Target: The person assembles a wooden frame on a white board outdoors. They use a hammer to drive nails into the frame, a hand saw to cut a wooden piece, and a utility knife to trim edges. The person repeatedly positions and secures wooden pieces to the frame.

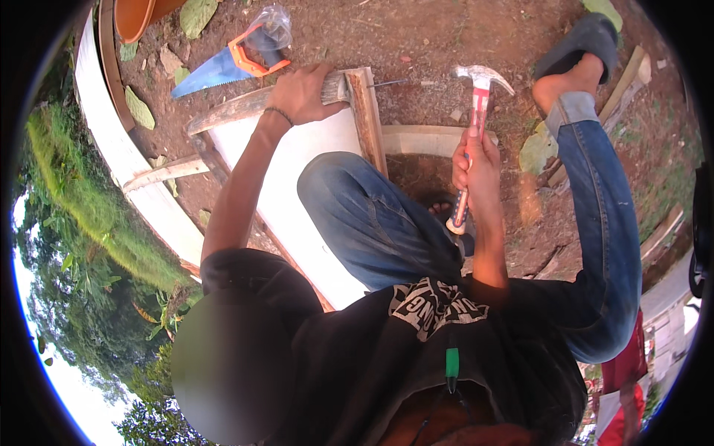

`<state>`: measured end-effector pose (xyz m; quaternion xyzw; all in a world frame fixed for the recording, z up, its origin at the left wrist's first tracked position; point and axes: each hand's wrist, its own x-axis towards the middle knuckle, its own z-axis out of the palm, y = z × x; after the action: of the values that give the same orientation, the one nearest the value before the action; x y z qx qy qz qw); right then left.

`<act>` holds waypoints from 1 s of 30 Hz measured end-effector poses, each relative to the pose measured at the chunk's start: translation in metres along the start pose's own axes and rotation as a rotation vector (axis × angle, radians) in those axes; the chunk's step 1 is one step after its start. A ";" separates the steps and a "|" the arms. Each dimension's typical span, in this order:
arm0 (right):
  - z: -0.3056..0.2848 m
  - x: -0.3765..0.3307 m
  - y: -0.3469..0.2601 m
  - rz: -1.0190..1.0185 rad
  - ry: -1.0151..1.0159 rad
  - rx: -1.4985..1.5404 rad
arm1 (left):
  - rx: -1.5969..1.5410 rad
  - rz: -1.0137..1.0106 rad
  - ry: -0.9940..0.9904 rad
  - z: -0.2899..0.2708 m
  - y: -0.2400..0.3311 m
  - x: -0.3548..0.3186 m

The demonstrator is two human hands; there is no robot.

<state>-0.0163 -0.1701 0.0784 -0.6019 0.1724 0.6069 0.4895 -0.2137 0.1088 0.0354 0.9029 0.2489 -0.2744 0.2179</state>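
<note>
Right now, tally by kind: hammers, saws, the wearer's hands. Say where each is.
Hammer: 1, in the right hand
Saw: 1, on the ground beyond the frame
Hands: 2, the right one on the hammer, the left hand on the frame
Total: 4

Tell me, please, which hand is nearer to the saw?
Left. The left hand is on the frame, close beside the handle end of the saw. The right hand is farther to the right, holding the hammer.
</note>
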 end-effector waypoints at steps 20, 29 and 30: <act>0.022 -0.018 0.051 0.052 -0.045 0.227 | 0.000 0.011 0.047 0.001 0.002 -0.001; 0.043 -0.019 0.052 -0.041 0.096 0.459 | 0.008 -0.005 0.017 0.008 -0.004 0.000; 0.048 -0.018 0.054 0.106 -0.125 0.268 | 0.006 -0.001 0.027 0.010 -0.005 0.001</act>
<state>-0.0902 -0.1639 0.0846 -0.4823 0.2524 0.6398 0.5425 -0.2202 0.1079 0.0261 0.9070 0.2514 -0.2632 0.2119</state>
